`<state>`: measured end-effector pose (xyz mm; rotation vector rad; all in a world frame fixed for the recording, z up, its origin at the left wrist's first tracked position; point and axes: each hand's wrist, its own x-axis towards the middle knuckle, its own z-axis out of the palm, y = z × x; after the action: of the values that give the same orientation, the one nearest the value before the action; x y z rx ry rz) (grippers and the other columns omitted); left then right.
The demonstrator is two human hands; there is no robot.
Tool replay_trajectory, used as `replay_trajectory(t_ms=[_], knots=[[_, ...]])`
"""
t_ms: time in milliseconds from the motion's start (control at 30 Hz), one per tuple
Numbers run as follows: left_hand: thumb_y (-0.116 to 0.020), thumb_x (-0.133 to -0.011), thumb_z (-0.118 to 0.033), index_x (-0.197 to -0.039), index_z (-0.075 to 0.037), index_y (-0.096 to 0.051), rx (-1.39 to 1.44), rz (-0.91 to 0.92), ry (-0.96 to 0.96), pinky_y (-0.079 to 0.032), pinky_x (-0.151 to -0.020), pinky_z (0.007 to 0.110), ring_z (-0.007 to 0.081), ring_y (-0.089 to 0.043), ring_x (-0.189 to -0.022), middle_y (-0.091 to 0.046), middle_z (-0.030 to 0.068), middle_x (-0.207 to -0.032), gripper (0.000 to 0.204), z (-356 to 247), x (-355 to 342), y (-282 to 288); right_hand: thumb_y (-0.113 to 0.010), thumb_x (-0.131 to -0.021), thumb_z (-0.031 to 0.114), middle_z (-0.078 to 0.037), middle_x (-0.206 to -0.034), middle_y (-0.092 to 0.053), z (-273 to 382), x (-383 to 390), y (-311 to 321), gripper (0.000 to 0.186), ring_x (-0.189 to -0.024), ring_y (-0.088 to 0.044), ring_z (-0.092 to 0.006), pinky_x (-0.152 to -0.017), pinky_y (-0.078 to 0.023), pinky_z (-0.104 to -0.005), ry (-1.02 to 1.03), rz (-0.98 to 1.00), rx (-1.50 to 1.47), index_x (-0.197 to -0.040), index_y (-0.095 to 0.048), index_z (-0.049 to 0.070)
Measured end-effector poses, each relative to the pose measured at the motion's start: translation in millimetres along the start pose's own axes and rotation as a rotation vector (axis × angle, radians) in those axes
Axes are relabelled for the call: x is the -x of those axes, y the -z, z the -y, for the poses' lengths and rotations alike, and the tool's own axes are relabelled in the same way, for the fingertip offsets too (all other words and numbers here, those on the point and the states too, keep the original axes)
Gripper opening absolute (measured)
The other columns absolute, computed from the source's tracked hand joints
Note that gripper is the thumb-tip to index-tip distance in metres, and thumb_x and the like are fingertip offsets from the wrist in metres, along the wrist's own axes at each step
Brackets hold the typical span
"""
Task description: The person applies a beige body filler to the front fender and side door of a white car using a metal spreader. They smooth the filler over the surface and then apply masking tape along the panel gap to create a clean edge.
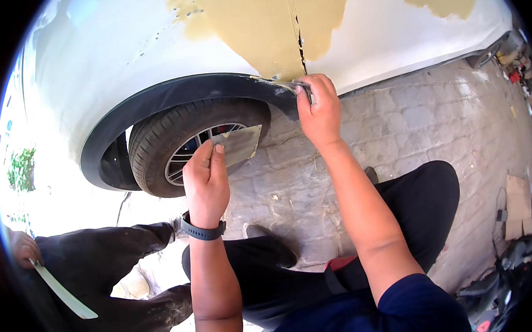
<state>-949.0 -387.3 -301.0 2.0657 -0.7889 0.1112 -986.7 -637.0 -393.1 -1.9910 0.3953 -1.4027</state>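
Note:
My left hand (206, 183), with a dark watch on its wrist, pinches the edge of a flat, greyish rectangular filler spreader (241, 144) in front of the wheel. My right hand (324, 113) is closed on a second thin putty spreader (292, 85), mostly hidden by the fingers. Its blade is at the lower edge of the white car body (124, 47), beside the black wheel arch trim (176, 90). Tan body filler (260, 33) covers the panel above, crossed by a dark vertical gap (299, 40). Tan smears mark the trim end by my right hand.
The tyre (152, 141) sits under the arch. At the left, another person's hand (25, 249) holds a long pale strip (64, 292); their dark-trousered legs are close to mine. Grey paving (412, 124) lies below. Cardboard (518, 208) and clutter line the right edge.

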Motion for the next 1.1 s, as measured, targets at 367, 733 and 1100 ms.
replay_trajectory(t_ms=[367,733,1100], knots=[[-0.059,-0.106,-0.013,-0.089,0.004,-0.057,0.042,-0.011,0.043,-0.034,-0.056,0.036,0.0196,-0.035,-0.06,-0.045,0.0129,-0.066,0.024,5,3,-5,-0.069,-0.095,0.003,-0.015,-0.103,-0.067,-25,-11,24,0.012,-0.091,-0.067,-0.0332,-0.082,-0.055,-0.039,-0.198,-0.134,-0.172,-0.106,-0.068,0.0],[-0.057,-0.106,-0.013,-0.091,0.004,-0.059,0.012,0.031,0.054,-0.035,-0.056,0.037,0.0194,-0.036,-0.06,-0.045,0.0127,-0.065,0.022,-10,0,-9,-0.072,-0.093,0.007,-0.014,-0.101,-0.07,-16,-26,14,0.014,-0.092,-0.069,-0.0334,-0.082,-0.055,-0.0396,-0.135,-0.095,-0.054,-0.105,-0.069,0.0],[-0.059,-0.107,-0.014,-0.088,0.003,-0.056,0.058,0.053,0.09,-0.032,-0.057,0.033,0.013,-0.034,-0.064,-0.042,0.0054,-0.067,0.025,-16,-2,-20,-0.073,-0.094,0.01,-0.014,-0.103,-0.071,-43,-25,24,0.017,-0.088,-0.07,-0.0303,-0.081,-0.055,-0.0362,-0.148,-0.026,-0.028,-0.107,-0.07,-0.001]])
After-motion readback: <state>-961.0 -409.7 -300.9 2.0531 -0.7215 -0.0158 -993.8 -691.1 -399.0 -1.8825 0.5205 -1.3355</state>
